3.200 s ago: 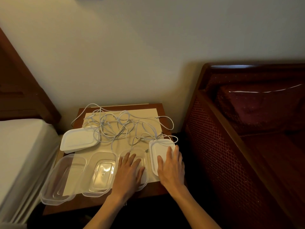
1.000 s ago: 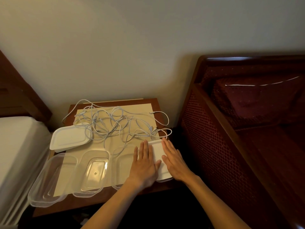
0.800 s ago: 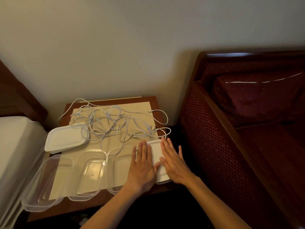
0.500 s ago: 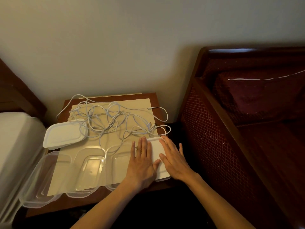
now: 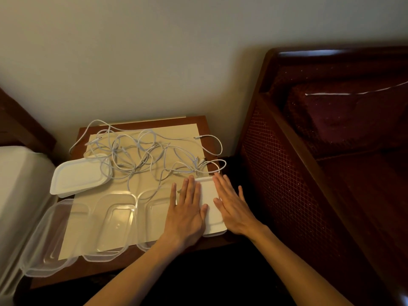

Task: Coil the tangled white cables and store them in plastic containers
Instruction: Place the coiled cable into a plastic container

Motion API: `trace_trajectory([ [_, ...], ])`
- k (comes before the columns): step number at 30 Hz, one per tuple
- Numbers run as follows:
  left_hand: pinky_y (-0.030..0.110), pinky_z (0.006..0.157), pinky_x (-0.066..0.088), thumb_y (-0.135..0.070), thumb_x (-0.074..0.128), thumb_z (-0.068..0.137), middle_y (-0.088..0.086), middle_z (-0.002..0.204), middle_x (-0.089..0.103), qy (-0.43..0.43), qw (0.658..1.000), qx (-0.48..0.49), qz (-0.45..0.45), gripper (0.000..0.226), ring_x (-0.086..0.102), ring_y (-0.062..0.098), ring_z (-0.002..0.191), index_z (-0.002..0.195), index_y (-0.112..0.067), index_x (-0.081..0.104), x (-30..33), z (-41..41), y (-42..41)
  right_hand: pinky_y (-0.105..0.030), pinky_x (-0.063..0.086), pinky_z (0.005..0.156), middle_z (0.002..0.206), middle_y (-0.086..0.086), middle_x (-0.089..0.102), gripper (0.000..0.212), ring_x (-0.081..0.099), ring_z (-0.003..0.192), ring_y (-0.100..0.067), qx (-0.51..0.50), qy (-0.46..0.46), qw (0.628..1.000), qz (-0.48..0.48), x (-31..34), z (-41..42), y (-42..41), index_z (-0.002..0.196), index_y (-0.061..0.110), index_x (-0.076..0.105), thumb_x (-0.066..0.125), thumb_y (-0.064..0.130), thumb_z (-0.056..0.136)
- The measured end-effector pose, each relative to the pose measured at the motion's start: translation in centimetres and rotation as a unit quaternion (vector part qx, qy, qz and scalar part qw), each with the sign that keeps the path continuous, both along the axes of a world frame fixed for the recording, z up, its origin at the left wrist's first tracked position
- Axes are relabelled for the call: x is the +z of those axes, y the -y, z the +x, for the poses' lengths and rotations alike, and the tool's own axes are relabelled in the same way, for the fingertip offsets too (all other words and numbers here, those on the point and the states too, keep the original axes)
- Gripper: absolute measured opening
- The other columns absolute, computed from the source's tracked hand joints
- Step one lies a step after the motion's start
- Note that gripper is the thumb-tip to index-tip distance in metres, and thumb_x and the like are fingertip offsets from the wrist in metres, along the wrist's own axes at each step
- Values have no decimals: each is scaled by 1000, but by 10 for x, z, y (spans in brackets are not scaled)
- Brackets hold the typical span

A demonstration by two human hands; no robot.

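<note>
A tangle of white cables (image 5: 141, 155) lies spread over a cream mat (image 5: 154, 182) on a small wooden bedside table (image 5: 205, 241). Three clear plastic containers stand in a row along the table's front: one at the left (image 5: 50, 237), one in the middle (image 5: 112, 224), one to the right (image 5: 152, 217). A white lid (image 5: 208, 195) lies at the front right corner. My left hand (image 5: 187, 210) and my right hand (image 5: 231, 206) rest flat on it, fingers straight. Another white lid (image 5: 77, 175) lies at the table's left, under a cable loop.
A white mattress (image 5: 19, 191) borders the table on the left, and the leftmost container overhangs toward it. A dark red wooden sofa with a lattice side (image 5: 287, 173) stands close on the right. A plain wall is behind.
My left hand moved from the rightmost clear container onto the white lid beside my right hand. Since then both hands have stayed flat there; only the view shifted slightly.
</note>
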State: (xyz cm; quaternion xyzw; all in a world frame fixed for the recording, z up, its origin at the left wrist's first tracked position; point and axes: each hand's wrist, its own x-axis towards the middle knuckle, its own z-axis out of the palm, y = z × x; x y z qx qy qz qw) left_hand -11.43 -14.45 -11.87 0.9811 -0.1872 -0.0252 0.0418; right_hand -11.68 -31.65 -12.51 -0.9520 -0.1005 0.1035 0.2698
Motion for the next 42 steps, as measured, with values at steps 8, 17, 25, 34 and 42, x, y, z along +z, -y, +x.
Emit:
trace_trajectory([
  [8, 47, 116, -17, -48, 2, 96, 14, 161, 5, 34, 995, 82, -49, 72, -4, 25, 149, 151, -3, 11, 13, -1, -1, -29, 30, 112, 153, 3, 36, 44, 35, 138, -14, -239, 72, 954, 169, 2, 3, -16, 147, 17, 38, 34, 25, 104],
  [17, 49, 117, -14, -44, 9, 95, 17, 157, 24, 18, 997, 79, -9, 72, 12, 26, 149, 149, 2, 20, 0, -1, 0, -49, 54, 75, 98, -11, 63, 34, 63, 87, -28, -272, 8, 962, -24, 6, 14, -19, 107, 16, 49, 24, 39, 105],
  [25, 48, 115, -19, -46, -3, 90, 15, 161, 7, 2, 996, 85, -27, 77, -6, 24, 149, 152, -1, 5, 2, -2, 3, -43, 55, 74, 101, -8, 64, 28, 64, 89, -24, -260, 18, 963, -63, 13, 15, -22, 112, 18, 48, 26, 34, 106],
  [34, 48, 118, 22, -39, 16, 95, 9, 156, 31, 35, 983, 133, -118, 60, 18, 31, 147, 142, -15, 43, 19, -10, -54, -44, 35, 106, 153, 4, 36, 45, 34, 139, -22, -70, 186, 975, -104, 12, -4, -50, 143, 24, 40, 31, 26, 99],
  [42, 49, 118, 15, -47, 11, 93, 7, 160, 20, -25, 988, 136, -65, 67, 14, 32, 148, 150, -18, 31, 7, -13, -65, -48, 7, 112, 150, 1, 45, 53, 39, 141, -23, -3, 125, 971, -204, -4, -7, -54, 141, 24, 48, 31, 32, 91],
])
